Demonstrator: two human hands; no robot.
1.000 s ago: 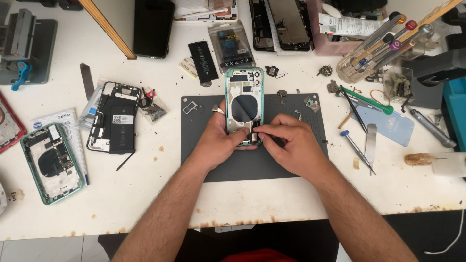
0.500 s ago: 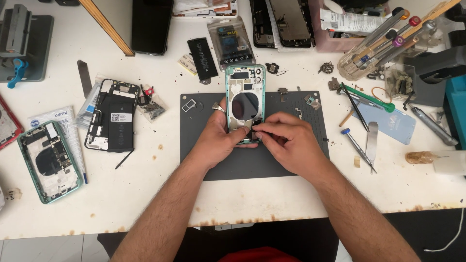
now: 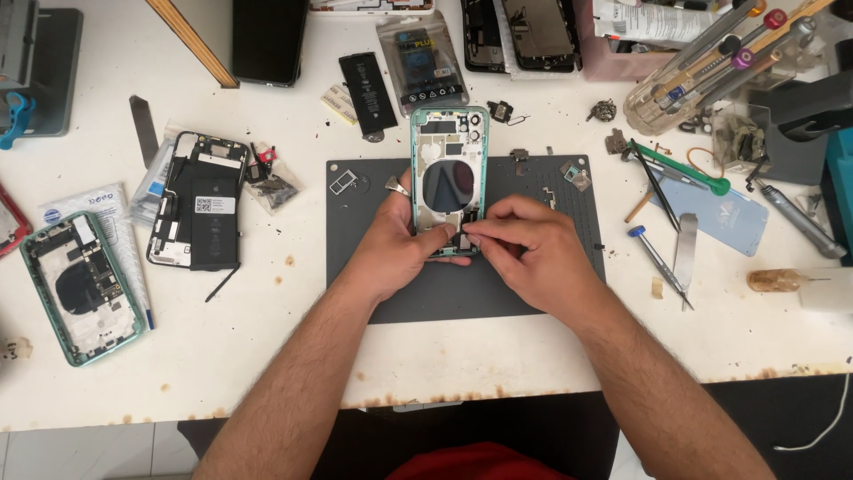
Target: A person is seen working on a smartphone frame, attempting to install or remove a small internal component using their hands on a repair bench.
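Hollow mint phone housing (image 3: 449,151) (glossy, rectangular)

The mat (image 3: 542,293) is looking like matt dark grey rubber, smooth; the table (image 3: 267,356) under it is showing as white laminate, scuffed and rust-spotted along the front edge. The phone shell (image 3: 450,160) is showing a glossy mint-green rim around dull bare metal plates inside. The green phone (image 3: 80,284) at the left is looking alike, with a shiny rim. The battery (image 3: 368,82) is appearing as matt black film. The pouch (image 3: 419,55) is glinting like clear plastic. The drivers (image 3: 720,49) are gleaming as brushed metal, and the stick (image 3: 191,40) is looking like bare wood
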